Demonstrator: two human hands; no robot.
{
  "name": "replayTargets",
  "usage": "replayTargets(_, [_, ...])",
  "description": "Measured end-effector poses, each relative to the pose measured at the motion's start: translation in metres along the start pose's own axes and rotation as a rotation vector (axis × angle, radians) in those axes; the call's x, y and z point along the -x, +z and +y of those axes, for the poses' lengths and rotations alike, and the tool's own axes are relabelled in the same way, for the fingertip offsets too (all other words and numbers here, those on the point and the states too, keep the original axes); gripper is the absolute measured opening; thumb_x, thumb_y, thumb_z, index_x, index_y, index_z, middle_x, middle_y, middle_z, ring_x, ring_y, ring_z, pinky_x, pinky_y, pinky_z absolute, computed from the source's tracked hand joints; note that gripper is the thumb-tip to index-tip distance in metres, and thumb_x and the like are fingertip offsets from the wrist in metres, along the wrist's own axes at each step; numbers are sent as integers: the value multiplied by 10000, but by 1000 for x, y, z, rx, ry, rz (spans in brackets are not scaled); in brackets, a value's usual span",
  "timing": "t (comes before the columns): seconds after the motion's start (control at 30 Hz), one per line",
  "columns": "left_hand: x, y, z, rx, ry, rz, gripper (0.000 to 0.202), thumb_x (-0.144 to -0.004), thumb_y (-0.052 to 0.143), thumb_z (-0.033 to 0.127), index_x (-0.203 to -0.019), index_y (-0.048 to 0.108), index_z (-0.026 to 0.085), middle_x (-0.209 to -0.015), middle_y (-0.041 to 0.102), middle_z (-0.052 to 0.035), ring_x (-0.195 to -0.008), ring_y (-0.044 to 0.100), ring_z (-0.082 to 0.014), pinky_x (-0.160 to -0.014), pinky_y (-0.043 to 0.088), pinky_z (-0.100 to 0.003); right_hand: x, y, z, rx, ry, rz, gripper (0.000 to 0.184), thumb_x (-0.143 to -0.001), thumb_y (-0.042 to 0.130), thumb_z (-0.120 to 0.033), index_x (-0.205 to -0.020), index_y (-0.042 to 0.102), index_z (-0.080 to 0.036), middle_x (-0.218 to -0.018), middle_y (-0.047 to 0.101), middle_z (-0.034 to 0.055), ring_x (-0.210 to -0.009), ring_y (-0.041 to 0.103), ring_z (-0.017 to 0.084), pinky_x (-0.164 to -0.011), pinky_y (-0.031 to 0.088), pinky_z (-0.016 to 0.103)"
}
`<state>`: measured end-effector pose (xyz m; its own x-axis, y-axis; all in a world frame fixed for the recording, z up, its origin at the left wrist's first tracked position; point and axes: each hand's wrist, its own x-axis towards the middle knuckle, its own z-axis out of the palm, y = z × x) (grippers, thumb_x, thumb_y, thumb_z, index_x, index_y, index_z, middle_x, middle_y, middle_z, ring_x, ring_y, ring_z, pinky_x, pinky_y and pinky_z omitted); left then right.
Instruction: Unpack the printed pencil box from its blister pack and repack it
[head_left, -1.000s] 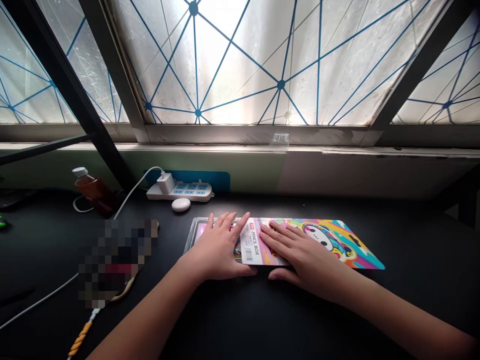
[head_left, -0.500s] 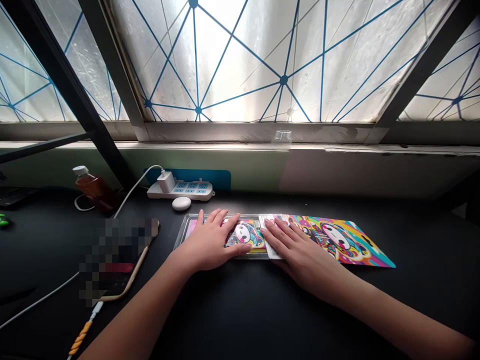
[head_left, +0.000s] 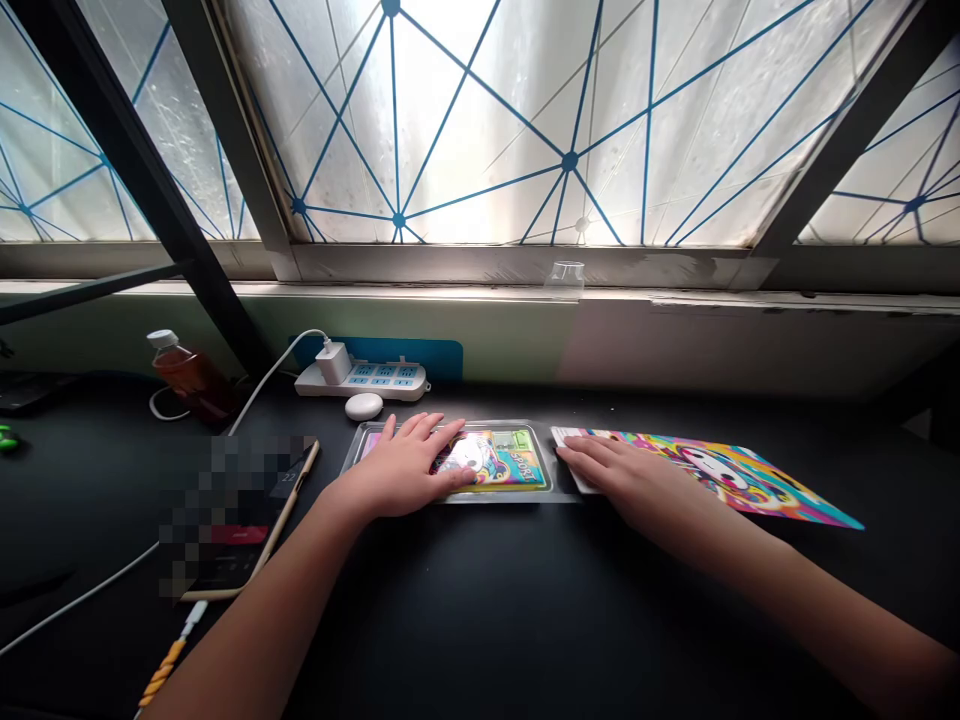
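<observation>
My left hand (head_left: pixel 397 472) lies flat with spread fingers on a colourful cartoon-printed pencil box (head_left: pixel 510 462), pressing it down. The box sits in a clear plastic tray (head_left: pixel 546 482), and my palm hides its left part. My right hand (head_left: pixel 626 478) presses on the left end of a long printed card sleeve (head_left: pixel 750 478), which has a white label end under my fingers. The sleeve lies flat on the black desk (head_left: pixel 480 600), just right of the tray and apart from it.
A power strip (head_left: pixel 360 381) with a white charger stands at the back, and a round white case (head_left: pixel 364 406) lies in front of it. To the left are a brown drink bottle (head_left: pixel 191 378), a blurred phone (head_left: pixel 240 515) and white cables.
The card sleeve has slid right, off the pencil box, under my right hand, which moved right with it. The box now shows fully in its tray, which stays under my left hand.
</observation>
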<state>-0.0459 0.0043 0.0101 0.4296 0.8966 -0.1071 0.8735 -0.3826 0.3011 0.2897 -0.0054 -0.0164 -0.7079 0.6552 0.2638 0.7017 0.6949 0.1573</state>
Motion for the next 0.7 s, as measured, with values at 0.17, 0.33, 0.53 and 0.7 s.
replayTargets(0.17, [-3,-1,-6,9,-29,46,812,-914,346,800,-1566,368,318,-1646,347,-98,-1529,258,-340,-1214,123,-636,7,-8,-6,103,0,-54,567,-817,439,47,-1310,636,-152,-1255,716,164,-1122,708,298,-910,612,435])
replayTargets(0.33, [-9,3,-4,-26,-75,116,774,-949,324,751,-1568,369,289,-1638,350,-141,-1532,247,-347,-1197,129,-665,17,-13,-61,94,-104,-28,533,-819,471,-11,-1321,634,-92,-1264,706,205,-1100,715,316,-904,610,433])
replayTargets(0.53, [-14,12,7,-48,-27,212,644,-972,366,698,-1489,492,335,-1665,300,-103,-1540,197,-366,-1181,145,-696,-3,-16,-132,-227,-371,-33,701,-973,484,-626,-1426,563,-97,-1431,597,179,-1298,586,355,-990,542,430])
replayTargets(0.7, [-14,19,26,-17,56,337,466,-1025,389,551,-1363,603,312,-1435,535,-96,-1340,446,-322,-1168,260,-616,-41,-8,-162,-418,-294,-82,643,-1006,440,-570,-1460,517,-122,-1480,564,164,-1356,524,327,-1106,430,427])
